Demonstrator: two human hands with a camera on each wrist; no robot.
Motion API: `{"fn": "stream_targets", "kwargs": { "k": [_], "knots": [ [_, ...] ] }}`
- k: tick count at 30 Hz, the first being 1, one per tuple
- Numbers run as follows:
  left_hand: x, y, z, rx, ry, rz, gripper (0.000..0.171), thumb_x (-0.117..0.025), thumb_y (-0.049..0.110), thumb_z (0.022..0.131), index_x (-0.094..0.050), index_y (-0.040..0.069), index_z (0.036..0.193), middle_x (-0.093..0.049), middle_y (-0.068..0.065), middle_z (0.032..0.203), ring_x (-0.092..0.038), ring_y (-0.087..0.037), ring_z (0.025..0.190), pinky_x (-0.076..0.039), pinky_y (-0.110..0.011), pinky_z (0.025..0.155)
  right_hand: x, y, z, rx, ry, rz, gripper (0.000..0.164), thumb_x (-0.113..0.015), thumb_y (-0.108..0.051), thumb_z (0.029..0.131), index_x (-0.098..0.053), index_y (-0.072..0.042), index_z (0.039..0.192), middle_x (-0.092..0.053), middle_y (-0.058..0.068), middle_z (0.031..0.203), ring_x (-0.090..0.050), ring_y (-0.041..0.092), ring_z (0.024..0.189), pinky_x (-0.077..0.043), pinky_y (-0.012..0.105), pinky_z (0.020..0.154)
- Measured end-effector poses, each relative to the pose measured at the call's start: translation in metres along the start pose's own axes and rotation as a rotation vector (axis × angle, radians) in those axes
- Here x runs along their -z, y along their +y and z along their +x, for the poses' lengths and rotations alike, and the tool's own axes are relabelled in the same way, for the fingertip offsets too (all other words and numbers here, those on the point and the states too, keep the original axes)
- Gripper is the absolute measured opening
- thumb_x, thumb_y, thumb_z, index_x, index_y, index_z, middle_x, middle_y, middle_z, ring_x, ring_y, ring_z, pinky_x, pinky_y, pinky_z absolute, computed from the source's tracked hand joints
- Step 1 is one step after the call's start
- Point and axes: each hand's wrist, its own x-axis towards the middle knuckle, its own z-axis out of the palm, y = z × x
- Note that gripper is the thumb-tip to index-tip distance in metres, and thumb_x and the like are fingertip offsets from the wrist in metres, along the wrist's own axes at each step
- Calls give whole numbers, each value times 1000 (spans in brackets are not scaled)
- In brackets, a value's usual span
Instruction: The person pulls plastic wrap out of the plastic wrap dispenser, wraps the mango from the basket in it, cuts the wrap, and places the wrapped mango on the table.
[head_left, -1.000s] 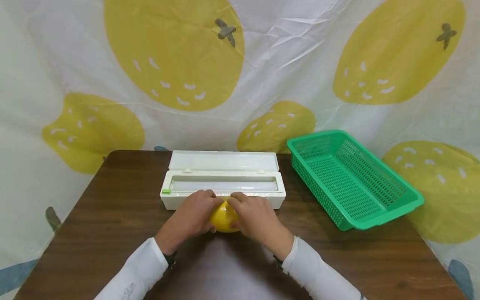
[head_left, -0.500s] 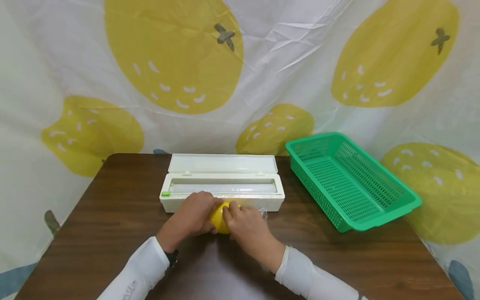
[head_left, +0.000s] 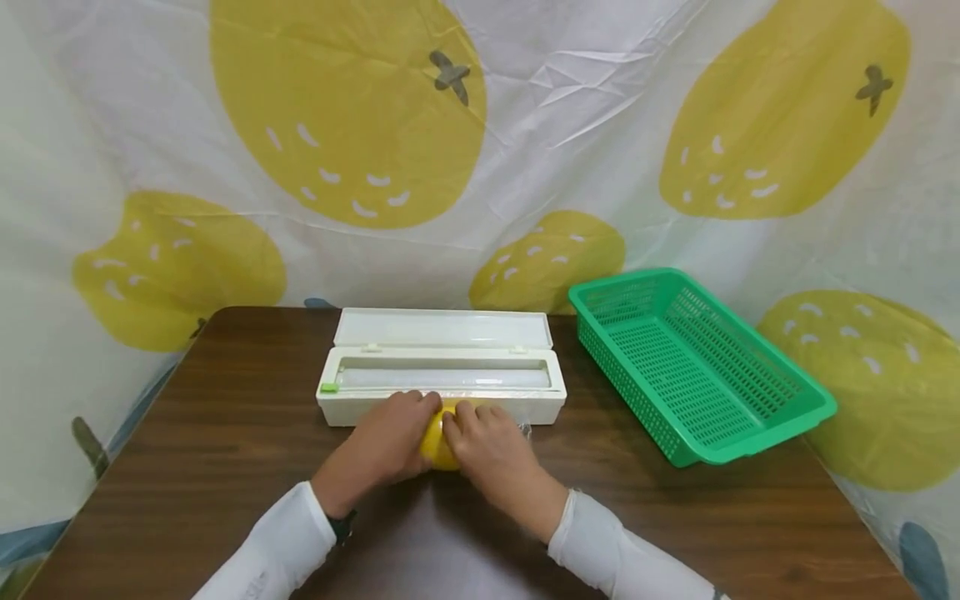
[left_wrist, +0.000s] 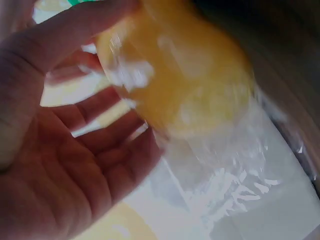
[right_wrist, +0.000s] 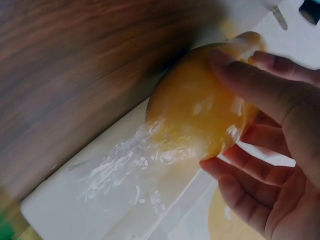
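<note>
A smooth, rounded yellow fruit covered in cling film is between my two hands, just in front of a white cling film dispenser. My left hand grips its left side, thumb and fingers spread around it in the left wrist view. From the right, my right hand holds it between thumb and fingers. Crumpled, shiny film sticks out from the fruit in both wrist views. The exact kind of fruit is hard to tell under the film and blur.
The dispenser's lid stands open behind its roll, and a green slider sits at its left end. A green slotted basket stands at the right of the brown table. A lemon-print cloth hangs behind.
My right hand has shifted its hold on the fruit, and loose film now shows at its right. The left hand has stayed around the fruit, its fingers slightly moved.
</note>
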Motion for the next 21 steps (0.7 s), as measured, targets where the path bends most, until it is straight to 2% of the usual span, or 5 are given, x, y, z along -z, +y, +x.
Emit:
{"fn": "stream_targets", "kwargs": {
  "k": [6,9,14,17,21],
  "knots": [
    [-10,14,-10,37,71,167,67,-94,30,51,-63,-4,101,-66,-21,90,-55,-37,81,-54,-47,75,1,4,2,2,-42,58,51,-85,-30,64,-72,-11,108,-65,5,88,-58,19,67,-55,31,61],
    [-17,16,-11,60,132,194,70,-97,25,44,-65,-3,99,-61,-23,96,-55,-37,77,-57,-44,67,3,6,2,0,-98,72,59,-88,-37,62,-72,-11,112,-66,5,93,-60,20,71,-56,32,65],
    [-24,12,-8,29,222,246,51,-90,12,51,-66,-1,93,-55,-19,88,-54,-32,65,-56,-40,52,7,8,6,-8,-164,77,62,-88,-40,61,-72,-11,113,-67,5,93,-62,21,72,-57,33,64],
    [-20,7,-8,1,201,229,48,-88,15,54,-67,-2,94,-54,-18,82,-53,-31,63,-56,-40,54,8,10,10,-16,-198,93,62,-89,-40,61,-72,-11,112,-67,5,92,-63,21,70,-57,33,61],
    [-12,3,-6,2,117,132,56,-91,19,54,-68,-3,100,-54,-18,82,-54,-30,65,-57,-43,59,11,13,15,-24,-263,138,62,-89,-41,61,-72,-10,112,-67,6,91,-63,21,67,-58,34,58]
  ]
}}
